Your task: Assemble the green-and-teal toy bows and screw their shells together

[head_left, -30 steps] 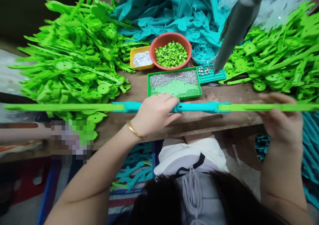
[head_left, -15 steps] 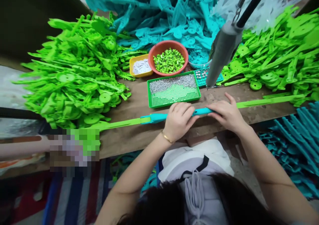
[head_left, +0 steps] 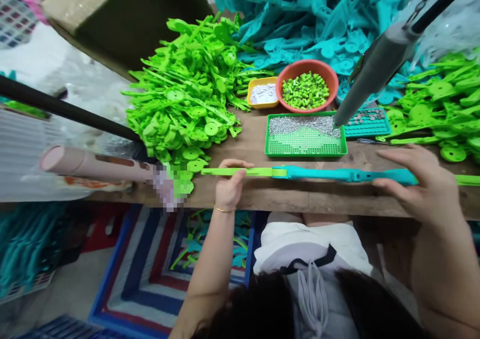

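Note:
A long, narrow plastic piece (head_left: 318, 173), teal in the middle with lime-green strips at both ends, lies across my front at the table edge. Toward its left end, my left hand (head_left: 228, 186) pinches the green strip between thumb and fingers. Over the teal part on the right is my right hand (head_left: 427, 179), its thumb and fingers spread to either side of the piece; contact there is unclear. Just beyond the piece sits a green perforated tray (head_left: 305, 148) with small silvery screws. A grey electric screwdriver (head_left: 371, 74) hangs above the tray's right side.
Green plastic parts are heaped at left (head_left: 187, 89) and right (head_left: 431, 104), teal parts (head_left: 307, 24) behind. A red bowl (head_left: 281, 91) of small green pieces, a yellow dish (head_left: 252, 103) and a teal tray (head_left: 369, 128) stand behind the table's middle. A striped bin (head_left: 123, 279) is below.
My left hand has moved left from the teal middle to the green strip. My right hand has shifted right and spread its fingers. The view has swung left.

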{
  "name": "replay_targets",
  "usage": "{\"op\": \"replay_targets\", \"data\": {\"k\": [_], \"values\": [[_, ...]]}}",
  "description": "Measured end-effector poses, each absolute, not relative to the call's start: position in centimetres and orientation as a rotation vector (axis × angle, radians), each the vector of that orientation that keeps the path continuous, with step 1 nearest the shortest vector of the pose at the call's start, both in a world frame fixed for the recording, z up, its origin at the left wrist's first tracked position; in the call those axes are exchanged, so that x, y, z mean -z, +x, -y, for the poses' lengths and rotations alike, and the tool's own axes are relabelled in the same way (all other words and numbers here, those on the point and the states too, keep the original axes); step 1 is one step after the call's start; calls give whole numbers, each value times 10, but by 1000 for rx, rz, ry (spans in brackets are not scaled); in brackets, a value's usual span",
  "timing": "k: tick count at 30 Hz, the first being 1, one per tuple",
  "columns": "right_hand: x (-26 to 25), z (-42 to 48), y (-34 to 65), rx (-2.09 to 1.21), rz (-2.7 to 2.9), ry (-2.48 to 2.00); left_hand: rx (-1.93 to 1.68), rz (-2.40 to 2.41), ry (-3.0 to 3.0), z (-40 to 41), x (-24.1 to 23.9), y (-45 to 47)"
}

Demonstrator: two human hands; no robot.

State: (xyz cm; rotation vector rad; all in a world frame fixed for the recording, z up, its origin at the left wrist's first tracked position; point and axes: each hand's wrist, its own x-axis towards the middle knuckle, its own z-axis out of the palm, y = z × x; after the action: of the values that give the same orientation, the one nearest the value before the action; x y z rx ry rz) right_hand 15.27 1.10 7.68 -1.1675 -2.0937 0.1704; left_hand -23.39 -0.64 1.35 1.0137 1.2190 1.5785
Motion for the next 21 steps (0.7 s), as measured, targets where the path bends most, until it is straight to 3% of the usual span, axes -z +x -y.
{"op": "replay_targets", "data": {"k": [4,8,14,21], "values": [[-76,1,46,-282,2295,-933,-1587,-1130,1067,18,-13,-224],[-49,-4,-17,-236,2583,-1061,-1501,-1081,1060,26,1,-222],[-43,-7,-25,-173,2661,-1126,-1469,-1184,1079,25,26,-215],[-39,-6,-28,-136,2616,-1077,-1442,-1164,1148,24,20,-217]]}}
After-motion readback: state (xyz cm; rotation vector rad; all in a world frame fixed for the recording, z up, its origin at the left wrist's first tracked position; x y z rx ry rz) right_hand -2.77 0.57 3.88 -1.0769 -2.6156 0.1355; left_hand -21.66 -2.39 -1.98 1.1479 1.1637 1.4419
